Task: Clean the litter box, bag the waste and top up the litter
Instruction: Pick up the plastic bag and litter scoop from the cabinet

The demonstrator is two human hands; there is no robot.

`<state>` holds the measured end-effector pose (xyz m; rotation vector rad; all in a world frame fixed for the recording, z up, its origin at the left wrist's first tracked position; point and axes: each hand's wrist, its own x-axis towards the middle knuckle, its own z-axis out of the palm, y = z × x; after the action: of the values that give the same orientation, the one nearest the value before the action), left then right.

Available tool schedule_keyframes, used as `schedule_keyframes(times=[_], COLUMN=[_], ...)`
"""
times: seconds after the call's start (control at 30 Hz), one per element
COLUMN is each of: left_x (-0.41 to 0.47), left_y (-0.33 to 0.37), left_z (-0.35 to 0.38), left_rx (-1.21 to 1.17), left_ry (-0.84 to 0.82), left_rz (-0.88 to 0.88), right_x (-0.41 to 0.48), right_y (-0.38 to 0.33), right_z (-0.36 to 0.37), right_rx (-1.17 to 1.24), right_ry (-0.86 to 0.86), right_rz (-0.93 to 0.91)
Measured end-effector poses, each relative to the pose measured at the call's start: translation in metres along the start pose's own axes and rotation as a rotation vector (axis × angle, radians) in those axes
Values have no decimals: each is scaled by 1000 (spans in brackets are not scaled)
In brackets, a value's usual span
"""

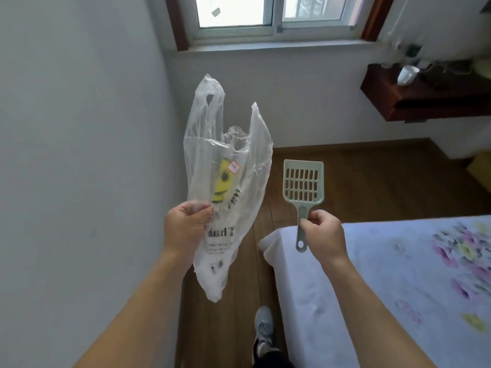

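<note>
My left hand (186, 227) grips a clear plastic bag (231, 144) by its side, holding it up in front of the wall. The bag has two handles pointing up, black print and a yellow smiley mark. My right hand (322, 232) holds a pale green slotted litter scoop (303, 181) by its handle, with the scoop head pointing up. The two hands are level and apart, the scoop to the right of the bag. No litter box is in view.
A bed with a pale floral sheet (398, 282) fills the lower right. A narrow strip of wooden floor (345, 181) runs between the bed and the white wall (79, 155) on the left. A window (265, 17) is ahead, a dark wooden shelf (425, 99) at right. My shoe (263, 330) is below.
</note>
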<state>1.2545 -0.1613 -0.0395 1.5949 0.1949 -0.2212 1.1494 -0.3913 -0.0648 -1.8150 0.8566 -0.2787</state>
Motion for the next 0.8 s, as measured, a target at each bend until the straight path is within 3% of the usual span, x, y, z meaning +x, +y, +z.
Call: schedule_keyframes(times=[0.4,0.63,0.8], left_x=[243,397,456], left_y=[95,124,148], left_z=[158,280,387], left_rx=[-28,74,203], left_ry=[-141,-440,-674], left_rz=[16,21,-25], right_x=[260,398,453], right_y=[-95,-106,-105], right_z=[8,22,-8], right_rx=[6,2,54], right_ry=[87,353,550], right_rz=[47,201,375])
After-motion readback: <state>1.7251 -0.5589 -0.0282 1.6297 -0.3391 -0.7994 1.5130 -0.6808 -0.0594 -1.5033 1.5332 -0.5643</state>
